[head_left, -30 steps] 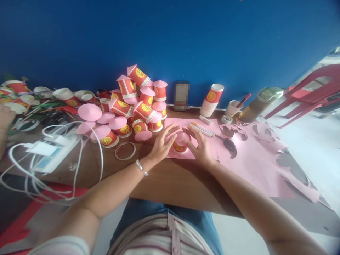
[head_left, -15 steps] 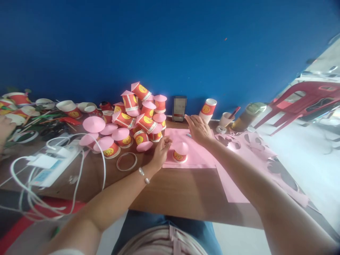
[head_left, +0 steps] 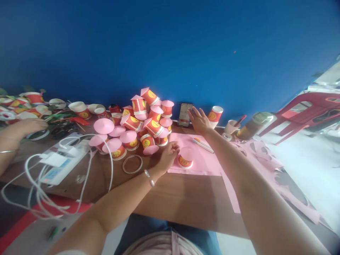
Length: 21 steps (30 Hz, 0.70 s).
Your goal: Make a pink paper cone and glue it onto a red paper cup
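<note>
A small red paper cup (head_left: 185,163) with a yellow print stands upside down on pink paper (head_left: 204,164), topped by a pink paper cone (head_left: 187,153). Just left of it is my left hand (head_left: 169,156), fingers loosely bent and apart, with nothing visible in them. My right hand (head_left: 199,121) reaches to the back beside a phone (head_left: 185,114) propped against the wall; its fingers are spread and it holds nothing. Whether it touches the phone, I cannot tell. Two pens (head_left: 203,145) lie on the paper below it.
Several cone-topped cups (head_left: 131,123) are piled on the left. In front lie a tape-like ring (head_left: 132,164) and a power strip (head_left: 66,159) with white cables. Another person's hand (head_left: 34,126) is far left. A red-and-white cup (head_left: 215,115), bottle (head_left: 256,124) and cut pink scraps (head_left: 261,152) are right.
The view has shifted, so everything sits further right and lower. My right hand has moved up beside the phone, its fingers spreading, and the pens show. The other person's hand has come further in.
</note>
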Motion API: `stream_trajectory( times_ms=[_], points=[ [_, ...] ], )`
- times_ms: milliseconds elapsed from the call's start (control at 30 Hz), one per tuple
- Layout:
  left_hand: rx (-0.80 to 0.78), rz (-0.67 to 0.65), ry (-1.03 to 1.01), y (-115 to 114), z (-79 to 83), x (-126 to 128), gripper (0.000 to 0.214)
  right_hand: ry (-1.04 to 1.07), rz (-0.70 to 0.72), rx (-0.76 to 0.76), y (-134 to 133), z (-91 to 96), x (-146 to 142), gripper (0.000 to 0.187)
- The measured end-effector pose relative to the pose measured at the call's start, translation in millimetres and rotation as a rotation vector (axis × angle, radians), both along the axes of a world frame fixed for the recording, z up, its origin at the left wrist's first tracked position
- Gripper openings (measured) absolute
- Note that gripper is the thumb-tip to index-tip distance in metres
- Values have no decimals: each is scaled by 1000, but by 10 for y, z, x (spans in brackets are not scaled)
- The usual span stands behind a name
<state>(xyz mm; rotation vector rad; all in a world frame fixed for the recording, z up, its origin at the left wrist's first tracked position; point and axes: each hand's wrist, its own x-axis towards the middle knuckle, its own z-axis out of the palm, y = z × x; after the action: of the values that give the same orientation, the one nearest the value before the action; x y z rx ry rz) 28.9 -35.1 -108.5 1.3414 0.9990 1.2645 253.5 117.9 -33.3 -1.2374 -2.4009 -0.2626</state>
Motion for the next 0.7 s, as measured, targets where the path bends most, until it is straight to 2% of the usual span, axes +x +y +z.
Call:
stream_trajectory(
  times_ms=[233,333,467,533,700],
  points=[
    [-40,-23,-46,9,-3,-2,44,-189,-89,37,-12,-67,-47,68],
    [-34,-16,-49,6,3,-4,44,-175,-94,60,-91,-59,-28,68],
    [-19,-21,-60,12,-3,-17,43,-15,-134,132,-339,-49,37,64],
    [-12,-20,-60,23,-12,-28,43,81,-125,116,-539,-59,74,60],
    [-3,19,-35,28,7,-52,42,565,-74,-113,-1141,-156,97,53]
  ],
)
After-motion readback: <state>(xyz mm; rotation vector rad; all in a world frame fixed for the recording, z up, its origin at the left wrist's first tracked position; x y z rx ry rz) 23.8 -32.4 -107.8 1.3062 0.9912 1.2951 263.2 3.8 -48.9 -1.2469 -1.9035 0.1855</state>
